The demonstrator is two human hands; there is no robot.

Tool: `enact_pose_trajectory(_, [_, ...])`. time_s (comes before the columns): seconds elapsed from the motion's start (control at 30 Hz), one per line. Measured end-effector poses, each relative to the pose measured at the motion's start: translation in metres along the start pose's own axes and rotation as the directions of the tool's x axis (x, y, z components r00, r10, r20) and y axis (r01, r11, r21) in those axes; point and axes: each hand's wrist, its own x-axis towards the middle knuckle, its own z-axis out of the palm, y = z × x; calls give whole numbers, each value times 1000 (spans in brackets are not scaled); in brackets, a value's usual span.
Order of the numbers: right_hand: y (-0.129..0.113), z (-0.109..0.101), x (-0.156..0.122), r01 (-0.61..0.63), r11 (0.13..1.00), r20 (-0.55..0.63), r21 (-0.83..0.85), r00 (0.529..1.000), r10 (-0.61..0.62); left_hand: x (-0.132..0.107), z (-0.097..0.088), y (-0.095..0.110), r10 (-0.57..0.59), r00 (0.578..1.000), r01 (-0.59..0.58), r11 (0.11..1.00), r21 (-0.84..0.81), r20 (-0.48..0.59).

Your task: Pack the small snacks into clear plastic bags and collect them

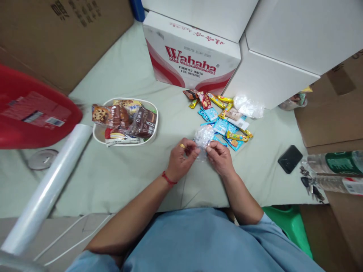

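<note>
Between my two hands is a crinkled clear plastic bag (204, 135), its contents too unclear to name. My left hand (183, 156), with a ring and a red wrist cord, pinches the bag's near left side. On the other side, my right hand (220, 155) grips it between thumb and fingers. Just beyond lie blue snack packets (221, 126) and yellow-wrapped snack bars (237, 136), partly hidden by the bag. Another crumpled clear plastic piece (249, 107) rests behind them. To the left, a white oval tub (155, 136) holds packaged cookies (102, 114) and a brown cocoa packet (145, 121).
A Wahaba-style white water carton (195, 60) stands at the back beside white boxes (263, 75). At left are a red container (34, 109) and a long plastic-film roll (48, 189). A black wallet-like object (290, 159), keys (312, 185) and bottles (334, 162) lie right.
</note>
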Motion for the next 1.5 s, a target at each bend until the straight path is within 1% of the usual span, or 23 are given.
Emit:
enact_pose_trajectory(0.07, [3, 0, -2, 40, 995, 19, -86, 999, -39, -1, 4, 0, -28, 994, 29, 1000, -5, 104])
enact_pose_trajectory(0.1, [4, 0, -2, 55, 992, 27, -115, 998, -52, -1, 6, -1, -49, 992, 51, 999, -15, 118])
enact_pose_trajectory(0.23, [5, -5, -1, 72, 986, 34, -153, 997, -68, 4, 7, -7, -182, 980, 192, 971, -139, 81])
enact_pose_trajectory(0.37, [1, -10, 5, 53, 999, -51, 1, 997, -53, 9, 0, -10, -339, 941, 326, 890, -317, 17])
enact_pose_trajectory(0.5, [-7, -14, 13, 74, 983, -149, 171, 988, -48, 15, -6, -12, -413, 909, 346, 828, -442, -61])
enact_pose_trajectory(0.63, [-10, -17, 15, 32, 982, -178, 187, 984, 2, 18, -8, -13, -449, 892, 359, 782, -510, -62])
enact_pose_trajectory(0.73, [-8, -16, 14, 36, 990, -201, 136, 980, -8, 16, -6, -13, -430, 899, 352, 819, -454, -79])
enact_pose_trajectory(0.8, [-5, -15, 12, 33, 996, -198, 79, 980, -16, 14, -6, -14, -404, 910, 341, 859, -382, -96])
enact_pose_trajectory(0.87, [-4, -14, 12, 14, 1000, -191, 19, 981, -10, 14, -5, -16, -394, 914, 340, 876, -343, -100])
enact_pose_trajectory(0.97, [-4, -13, 12, -8, 1000, -204, 10, 979, 10, 16, -7, -21, -427, 896, 371, 869, -327, -119])
enact_pose_trajectory(1.03, [-6, -12, 13, -15, 999, -206, 47, 978, 24, 17, -9, -23, -418, 884, 363, 895, -259, -208])
enact_pose_trajectory(1.07, [-7, -12, 13, -17, 998, -206, 62, 978, 30, 17, -10, -22, -372, 887, 331, 925, -185, -275])
enact_pose_trajectory(1.1, [-8, -11, 13, -19, 997, -209, 71, 977, 33, 15, -11, -20, -287, 898, 274, 958, -87, -333])
enact_pose_trajectory(1.13, [-8, -11, 13, -20, 997, -214, 74, 976, 35, 13, -13, -17, -173, 918, 195, 980, 25, -357])
enact_pose_trajectory(1.17, [-8, -10, 13, -20, 997, -218, 73, 975, 36, 11, -13, -12, -48, 942, 96, 987, 131, -332])
enact_pose_trajectory(1.2, [-8, -9, 12, -21, 997, -220, 68, 975, 36, 8, -13, -7, 69, 963, -13, 977, 212, -259])
enact_pose_trajectory(1.23, [-8, -9, 12, -21, 998, -218, 63, 975, 34, 5, -12, -1, 161, 975, -118, 959, 259, -152])
enact_pose_trajectory(1.27, [-8, -9, 11, -19, 998, -215, 59, 976, 31, 3, -11, 5, 226, 974, -207, 937, 280, -35])
enact_pose_trajectory(1.3, [-7, -8, 11, -16, 998, -210, 56, 977, 27, 1, -8, 10, 264, 962, -274, 915, 297, 72])
enact_pose_trajectory(1.33, [-7, -8, 10, -13, 998, -203, 55, 979, 24, 0, -6, 14, 280, 947, -317, 893, 320, 158])
enact_pose_trajectory(1.4, [-7, -9, 9, 0, 999, -194, 53, 981, 10, -1, 0, 16, 263, 931, -347, 853, 389, 255])
enact_pose_trajectory(1.43, [-7, -9, 9, 7, 999, -190, 47, 982, 2, 0, 3, 15, 241, 933, -337, 845, 414, 267])
enact_pose_trajectory(1.5, [-7, -9, 9, 21, 999, -180, 29, 983, -15, 2, 5, 10, 179, 956, -263, 875, 408, 231])
